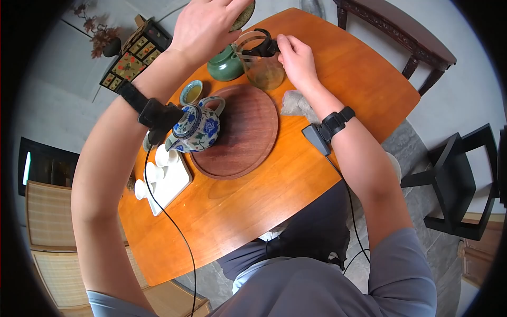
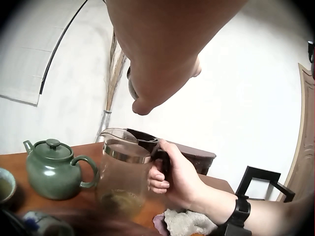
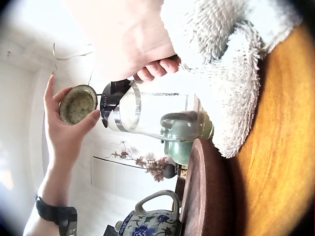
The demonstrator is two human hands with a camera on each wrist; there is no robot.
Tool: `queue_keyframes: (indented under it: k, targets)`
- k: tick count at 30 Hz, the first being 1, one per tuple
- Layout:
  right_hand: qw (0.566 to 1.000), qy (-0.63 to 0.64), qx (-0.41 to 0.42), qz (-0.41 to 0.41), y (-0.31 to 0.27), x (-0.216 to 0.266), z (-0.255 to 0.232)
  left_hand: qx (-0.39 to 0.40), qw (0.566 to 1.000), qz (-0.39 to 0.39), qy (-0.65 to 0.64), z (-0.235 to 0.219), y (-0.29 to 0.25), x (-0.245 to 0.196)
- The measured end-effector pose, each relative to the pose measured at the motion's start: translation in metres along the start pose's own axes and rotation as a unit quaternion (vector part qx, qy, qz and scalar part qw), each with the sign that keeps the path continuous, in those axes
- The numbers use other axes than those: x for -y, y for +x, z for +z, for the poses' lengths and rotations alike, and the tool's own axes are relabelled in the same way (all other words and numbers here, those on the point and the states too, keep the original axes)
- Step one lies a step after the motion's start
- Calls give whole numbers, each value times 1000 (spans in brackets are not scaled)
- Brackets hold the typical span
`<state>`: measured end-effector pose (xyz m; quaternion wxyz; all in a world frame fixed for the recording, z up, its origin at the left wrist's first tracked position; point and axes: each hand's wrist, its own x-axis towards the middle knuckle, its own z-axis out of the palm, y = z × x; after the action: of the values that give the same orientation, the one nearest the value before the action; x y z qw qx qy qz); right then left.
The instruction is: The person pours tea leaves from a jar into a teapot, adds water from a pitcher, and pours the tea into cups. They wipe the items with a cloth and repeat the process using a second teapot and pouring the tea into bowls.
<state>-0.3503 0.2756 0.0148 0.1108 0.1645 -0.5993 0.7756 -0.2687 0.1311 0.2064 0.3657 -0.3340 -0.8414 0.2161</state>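
My left hand is raised over the far side of the table. Its thumb and fingers pinch a small round greenish-brown dish with a pale rim and mottled face. In the right wrist view the dish is just beyond the mouth of a glass pitcher. My right hand grips the pitcher's black handle. The pitcher has a metal band and black top piece, with some yellowish liquid at the bottom. Beside it is a green lidded teapot.
A round dark wooden tray bears a blue-and-white teapot at its left edge. Near it are a cup of yellowish tea, a white tray with several white cups and a grey cloth. A black chair stands right.
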Motion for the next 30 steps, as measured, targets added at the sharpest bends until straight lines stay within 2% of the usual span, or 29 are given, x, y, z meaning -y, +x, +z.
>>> queue_keyframes:
  k: [3, 5, 6, 8, 10, 12, 14, 16, 20, 22, 23, 24, 25, 26, 28, 29, 30]
  targets:
    - [1000, -10, -2, -4, 1, -1, -1, 21, 1000, 0, 1, 8, -1, 2]
    - [1000, -6, 2, 5, 1, -1, -1, 32, 994, 101, 18, 11, -3, 2]
    - [1000, -3, 5, 17, 1, -1, -1, 32, 994, 100, 19, 13, -4, 4]
    - [1000, -4, 7, 13, 1, 0, 1, -13, 999, -22, -33, 11, 0, 4]
    - [1000, -8, 4, 12, -1, -1, -2, -40, 999, -2, -1, 16, 1, 6]
    - [1000, 0, 4, 11, 1, -3, 0, 15, 995, 92, 17, 19, -2, 2]
    - [1000, 4, 12, 7, 2, -3, 0, -1, 996, 81, 26, 16, -1, 1]
    - [1000, 3, 14, 6, 1, -3, -2, 20, 1000, 5, -23, 11, 1, 0]
    - [1000, 9, 12, 15, 3, -4, -1, 23, 998, -37, -54, 25, -10, -1]
    - [1000, 4, 6, 13, 3, -4, -1, -25, 985, -124, -118, 34, -16, 4]
    - [1000, 8, 8, 24, 1, -2, -2, -26, 985, -125, -117, 37, -19, 6]
    - [999, 13, 11, 34, 1, 1, -2, 5, 938, -204, -280, 40, -21, 9]
    - [999, 12, 13, 32, 2, -1, -2, 36, 858, -275, -432, 38, -22, 10]
    - [999, 2, 10, 33, 2, -2, -2, 34, 859, -276, -430, 36, -24, 13]
    - [999, -7, 8, 33, 3, -3, -2, 63, 833, -363, -413, 31, -27, 17]
    - [999, -4, 9, 37, 3, -3, -3, 61, 833, -364, -413, 31, -30, 22]
    - [999, 0, 9, 41, 3, -2, -3, 72, 720, -418, -550, 30, -35, 28]
